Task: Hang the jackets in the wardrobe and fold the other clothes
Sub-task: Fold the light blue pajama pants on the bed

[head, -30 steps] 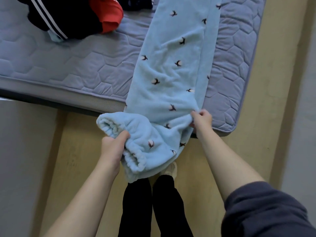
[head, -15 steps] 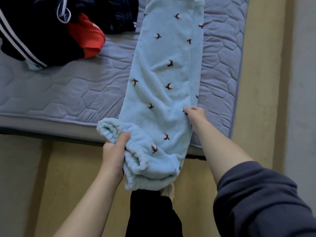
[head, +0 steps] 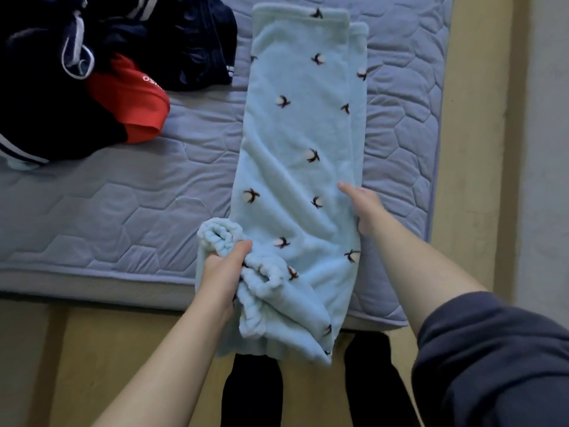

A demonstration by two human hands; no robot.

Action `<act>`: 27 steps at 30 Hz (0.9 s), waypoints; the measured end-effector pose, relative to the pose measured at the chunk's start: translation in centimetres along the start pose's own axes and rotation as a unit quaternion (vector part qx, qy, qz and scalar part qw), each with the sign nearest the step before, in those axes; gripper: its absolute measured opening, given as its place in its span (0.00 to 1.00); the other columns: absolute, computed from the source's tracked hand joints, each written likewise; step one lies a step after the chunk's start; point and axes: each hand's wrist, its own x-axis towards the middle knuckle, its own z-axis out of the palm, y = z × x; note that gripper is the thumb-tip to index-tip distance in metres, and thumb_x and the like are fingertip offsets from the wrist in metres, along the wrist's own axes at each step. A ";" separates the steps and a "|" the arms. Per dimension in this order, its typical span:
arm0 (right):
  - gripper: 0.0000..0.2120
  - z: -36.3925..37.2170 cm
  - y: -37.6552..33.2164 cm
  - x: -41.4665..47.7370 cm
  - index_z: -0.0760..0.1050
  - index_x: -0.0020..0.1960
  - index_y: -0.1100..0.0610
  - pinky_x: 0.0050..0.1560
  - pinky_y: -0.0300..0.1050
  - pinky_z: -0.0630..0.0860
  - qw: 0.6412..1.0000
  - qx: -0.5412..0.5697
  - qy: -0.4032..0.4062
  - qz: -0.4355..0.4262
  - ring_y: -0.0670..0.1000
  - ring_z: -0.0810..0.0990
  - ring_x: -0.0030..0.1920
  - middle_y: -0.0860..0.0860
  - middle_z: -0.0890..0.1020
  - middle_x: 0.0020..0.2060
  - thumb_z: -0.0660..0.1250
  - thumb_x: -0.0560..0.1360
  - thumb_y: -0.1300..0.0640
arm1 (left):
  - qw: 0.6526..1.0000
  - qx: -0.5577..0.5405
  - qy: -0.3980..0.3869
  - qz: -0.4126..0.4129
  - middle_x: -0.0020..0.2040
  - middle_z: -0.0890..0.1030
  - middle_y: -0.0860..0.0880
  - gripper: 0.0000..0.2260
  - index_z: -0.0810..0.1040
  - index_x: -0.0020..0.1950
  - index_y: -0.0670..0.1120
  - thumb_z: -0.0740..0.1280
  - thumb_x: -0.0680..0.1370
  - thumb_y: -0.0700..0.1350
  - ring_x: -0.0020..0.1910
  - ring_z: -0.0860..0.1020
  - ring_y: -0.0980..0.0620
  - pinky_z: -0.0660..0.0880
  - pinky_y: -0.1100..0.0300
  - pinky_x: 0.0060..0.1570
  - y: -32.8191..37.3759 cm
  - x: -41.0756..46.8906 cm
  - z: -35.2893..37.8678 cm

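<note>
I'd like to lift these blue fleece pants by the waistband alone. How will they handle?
Probably floppy: the pants bunch and sag where the left hand grips the waistband. Likely light, since one hand holds that end. The fuzzy fleece probably won't slip.

A quilted grey-blue mattress [head: 123, 211] fills the upper view, with hexagon stitching across its top and a paler band along its near side. Yellowish floor [head: 101, 349] lies below and right of it, and a pale wall [head: 545, 149] edges the far right.
</note>
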 end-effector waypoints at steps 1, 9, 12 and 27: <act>0.13 0.4 -1.1 0.9 0.77 0.57 0.59 0.42 0.45 0.79 1.000 0.006 -0.007 -0.010 0.51 0.82 0.41 0.54 0.82 0.49 0.68 0.75 0.53 | 1.000 -0.008 -0.003 0.003 0.37 0.79 0.44 0.09 0.76 0.43 0.41 0.68 0.76 0.47 0.36 0.79 0.47 0.76 0.55 0.41 0.0 0.6 0.5; 0.09 -1.1 -5.9 6.7 0.77 0.53 0.61 0.48 0.45 0.77 0.992 -0.022 0.090 -0.084 0.51 0.78 0.43 0.56 0.80 0.52 0.63 0.79 0.58 | 0.994 0.013 0.098 0.038 0.40 0.80 0.45 0.09 0.76 0.44 0.42 0.69 0.73 0.47 0.40 0.79 0.46 0.78 0.52 0.44 0.0 3.2 4.9; 0.05 -3.1 -4.9 7.8 0.77 0.48 0.59 0.51 0.50 0.79 0.998 -0.021 0.047 -0.029 0.53 0.80 0.43 0.57 0.81 0.53 0.65 0.78 0.58 | 0.988 0.049 0.131 0.066 0.36 0.80 0.45 0.08 0.76 0.40 0.41 0.68 0.72 0.46 0.38 0.79 0.45 0.76 0.53 0.39 0.3 3.4 7.5; 0.19 2.2 -19.7 19.1 0.72 0.64 0.63 0.57 0.48 0.76 0.980 -0.098 0.076 -0.153 0.54 0.79 0.53 0.54 0.79 0.56 0.63 0.78 0.52 | 0.952 0.199 0.228 0.045 0.40 0.79 0.40 0.17 0.76 0.45 0.37 0.67 0.71 0.52 0.47 0.76 0.39 0.69 0.55 0.42 -0.7 10.5 11.4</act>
